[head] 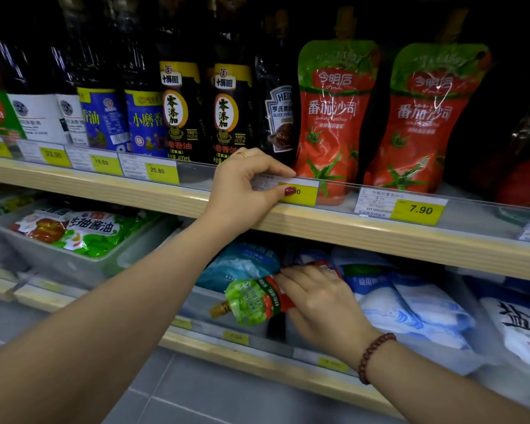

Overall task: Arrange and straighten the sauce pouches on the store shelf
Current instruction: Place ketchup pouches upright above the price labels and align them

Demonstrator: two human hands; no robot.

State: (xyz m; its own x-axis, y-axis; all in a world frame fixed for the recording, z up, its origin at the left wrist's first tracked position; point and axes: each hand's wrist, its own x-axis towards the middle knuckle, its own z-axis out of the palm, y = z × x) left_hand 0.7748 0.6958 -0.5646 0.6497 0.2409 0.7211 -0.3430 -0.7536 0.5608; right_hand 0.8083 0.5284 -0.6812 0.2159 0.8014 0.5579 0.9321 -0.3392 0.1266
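Observation:
Two red and green ketchup pouches stand upright on the upper shelf, one [331,117] left of the other [423,117]. A dark Heinz pouch [277,114] stands just left of them. My left hand [245,185] pinches the clear price rail [343,194] at a yellow price label, thumb on the front and fingers over the top. Down in front of the lower shelf, my right hand [315,301] grips a third ketchup pouch [254,301], held sideways with its gold cap pointing left. Its lower part is hidden by my fingers.
Dark sesame oil bottles [178,111] line the upper shelf to the left. A grey bin [74,261] on the lower shelf holds soy sauce pouches. White and blue salt bags [410,304] lie behind my right hand. More red pouches [527,166] stand at the far right.

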